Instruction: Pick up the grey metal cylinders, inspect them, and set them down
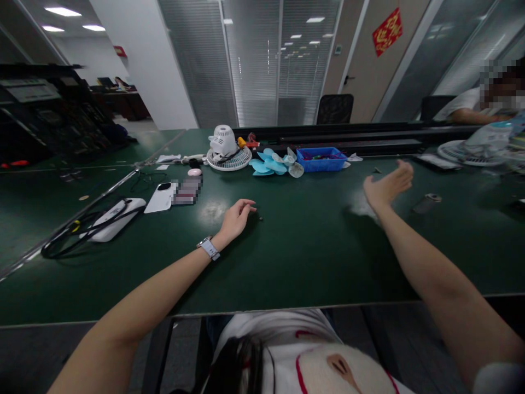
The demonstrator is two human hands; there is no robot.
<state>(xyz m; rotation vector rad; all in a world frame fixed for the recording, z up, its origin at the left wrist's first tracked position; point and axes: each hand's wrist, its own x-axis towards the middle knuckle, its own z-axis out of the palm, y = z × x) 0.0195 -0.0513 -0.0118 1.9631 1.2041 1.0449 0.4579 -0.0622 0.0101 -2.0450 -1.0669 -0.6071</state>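
My left hand (238, 218), with a watch (208, 248) on its wrist, rests on the green table (295, 262). Its fingers are loosely stretched out and hold nothing that I can see. A tiny metal piece (261, 219) lies just beyond the fingertips. Over the right side of the table, my right hand (388, 186) is raised and open, fingers extended, with nothing in it. Nearest to it are a small grey cylindrical piece (427, 203) to the right and a small screw-like piece (377, 171) behind.
Along the back stand a white fan body (223, 145), light-blue fan blades (268, 162) and a blue basket (322, 160). At left lie a white phone (161, 198) and a white device (117, 219) with black cable. Another person (471, 106) sits at far right beside a second fan (478, 148).
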